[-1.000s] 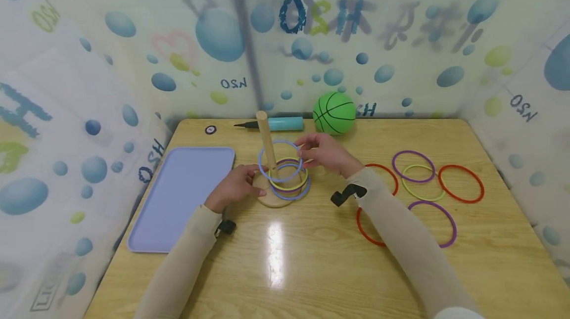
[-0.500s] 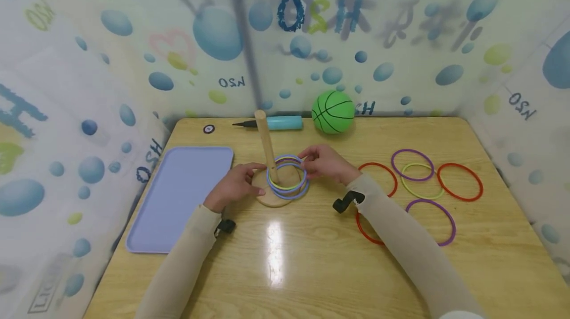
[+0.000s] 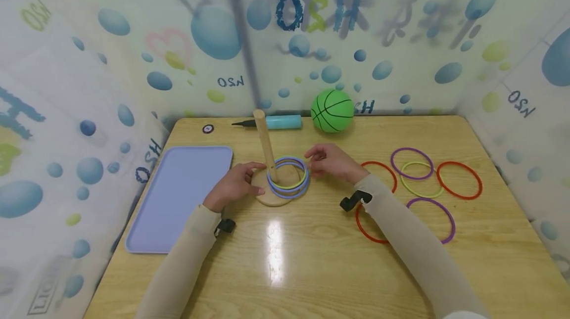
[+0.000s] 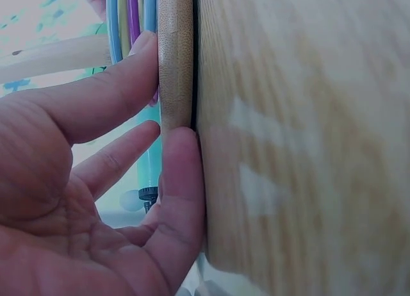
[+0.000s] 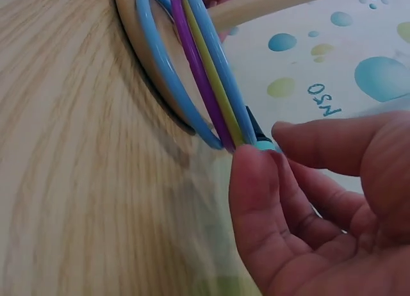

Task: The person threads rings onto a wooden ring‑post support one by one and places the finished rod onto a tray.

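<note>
A wooden ring-toss stand point(image 3: 265, 148) has an upright peg and a round base point(image 4: 176, 72). Around the peg lie several stacked rings: a lower blue ring point(image 5: 170, 81), a purple ring point(image 5: 200, 75), a yellow ring point(image 5: 218, 84) and an upper blue ring point(image 5: 223, 59). My left hand point(image 3: 233, 186) holds the base at its left edge, the fingers and thumb curved against its rim. Just right of the stack is my right hand point(image 3: 335, 163), its thumb and fingers parted with nothing held; the fingertips sit close to the rings.
A lilac tray point(image 3: 178, 200) lies left of the stand. Behind stand a blue hand pump point(image 3: 285, 121), a green ball point(image 3: 332, 110) and a small round disc point(image 3: 208, 129). To the right lie several loose rings, among them a red ring point(image 3: 481, 188) and a purple ring point(image 3: 452, 220).
The upper blue ring has come down the peg onto the other rings. My right hand has let go of it and drawn slightly right. My left hand stays at the base.
</note>
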A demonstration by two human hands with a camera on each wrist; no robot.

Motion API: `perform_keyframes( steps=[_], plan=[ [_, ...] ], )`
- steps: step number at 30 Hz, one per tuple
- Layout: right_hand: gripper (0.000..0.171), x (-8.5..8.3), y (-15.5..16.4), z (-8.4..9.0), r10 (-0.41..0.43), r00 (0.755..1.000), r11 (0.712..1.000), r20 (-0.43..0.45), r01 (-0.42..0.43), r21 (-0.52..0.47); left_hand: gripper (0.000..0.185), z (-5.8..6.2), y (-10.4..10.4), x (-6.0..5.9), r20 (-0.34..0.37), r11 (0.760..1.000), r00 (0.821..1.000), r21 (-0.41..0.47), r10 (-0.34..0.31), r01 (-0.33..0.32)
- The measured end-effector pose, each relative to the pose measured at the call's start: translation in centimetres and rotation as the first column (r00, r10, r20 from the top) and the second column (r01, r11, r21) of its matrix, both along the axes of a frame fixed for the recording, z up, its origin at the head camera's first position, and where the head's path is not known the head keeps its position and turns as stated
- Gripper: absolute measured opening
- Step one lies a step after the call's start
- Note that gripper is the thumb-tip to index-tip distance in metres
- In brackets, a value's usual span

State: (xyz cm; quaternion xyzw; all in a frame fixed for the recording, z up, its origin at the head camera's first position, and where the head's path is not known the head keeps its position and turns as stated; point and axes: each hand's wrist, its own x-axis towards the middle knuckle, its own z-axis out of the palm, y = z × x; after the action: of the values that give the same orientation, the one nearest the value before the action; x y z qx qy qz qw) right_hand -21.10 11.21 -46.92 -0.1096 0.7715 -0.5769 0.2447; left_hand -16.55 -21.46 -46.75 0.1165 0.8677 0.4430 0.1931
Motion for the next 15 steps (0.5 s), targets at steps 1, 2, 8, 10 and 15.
perform_keyframes(
  steps=[1, 2, 8, 10, 15],
  plan=[
    [0.033, 0.0, 0.4, 0.0, 0.006, 1.0, 1.0, -0.02, -0.006, 0.013, 0.074, 0.0, 0.0, 0.0, 0.0, 1.0, 1.0, -0.004, -0.002, 0.002],
    [0.034, 0.0, 0.8, 0.1, 0.009, 0.999, 0.999, -0.04, -0.008, 0.031, 0.074, 0.0, 0.1, 0.0, 0.0, 1.0, 1.0, -0.007, -0.003, 0.003],
    [0.034, 0.3, 4.0, 0.6, 0.014, 0.989, 0.991, -0.148, 0.006, 0.136, 0.073, 0.1, 0.3, 0.0, -0.013, 1.0, 1.0, -0.019, -0.014, 0.014],
    [0.035, 0.5, 5.4, 0.7, 0.024, 0.983, 0.986, -0.184, 0.007, 0.169, 0.073, 0.1, 0.3, 0.0, -0.02, 1.0, 1.0, -0.02, -0.018, 0.018],
    [0.036, 0.8, 9.1, 1.0, 0.029, 0.967, 0.965, -0.253, 0.039, 0.258, 0.073, 0.1, 0.2, 0.1, -0.018, 1.0, 1.0, -0.011, -0.017, 0.017]
  ],
)
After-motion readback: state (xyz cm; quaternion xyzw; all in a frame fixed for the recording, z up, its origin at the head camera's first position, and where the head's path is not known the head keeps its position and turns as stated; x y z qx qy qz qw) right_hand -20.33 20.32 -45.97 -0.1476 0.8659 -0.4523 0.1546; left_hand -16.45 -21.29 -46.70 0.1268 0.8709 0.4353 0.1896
